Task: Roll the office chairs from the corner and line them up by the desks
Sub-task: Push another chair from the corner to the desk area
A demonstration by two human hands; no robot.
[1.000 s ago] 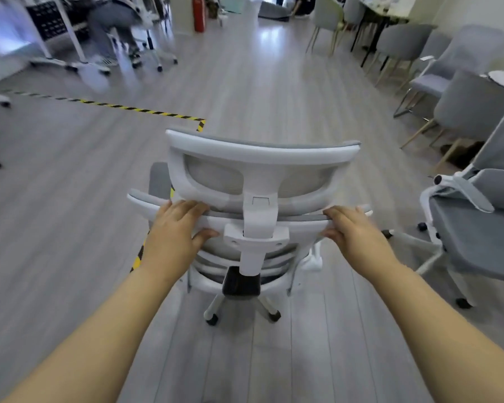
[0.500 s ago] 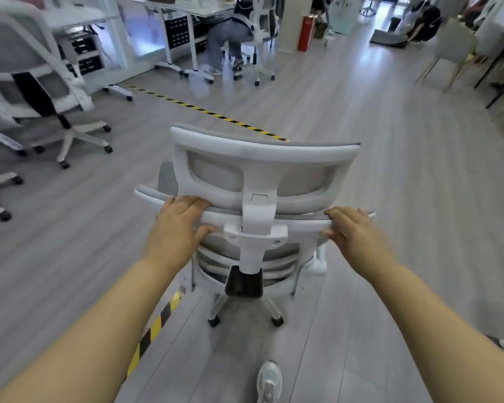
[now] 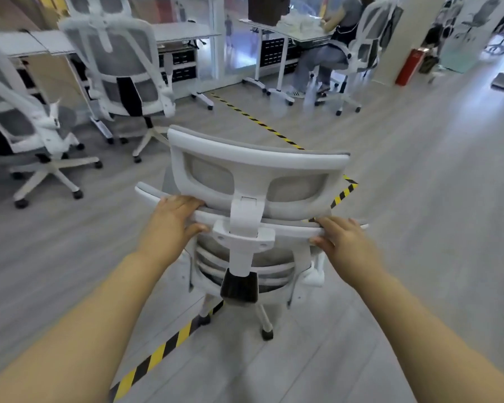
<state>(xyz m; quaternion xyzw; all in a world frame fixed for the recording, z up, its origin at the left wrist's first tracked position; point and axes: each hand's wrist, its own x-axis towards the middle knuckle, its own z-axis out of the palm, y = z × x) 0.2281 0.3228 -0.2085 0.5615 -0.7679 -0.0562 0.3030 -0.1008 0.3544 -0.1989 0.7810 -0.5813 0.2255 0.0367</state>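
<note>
While arms reach forward, left hand [image 3: 172, 225], right hand [image 3: 342, 242] grip chair [image 3: 253, 170] (backrest rim)

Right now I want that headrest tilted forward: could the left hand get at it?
Probably yes. The left hand grips the backrest rail just below the headrest, and nothing lies between them; it must let go first.
</note>
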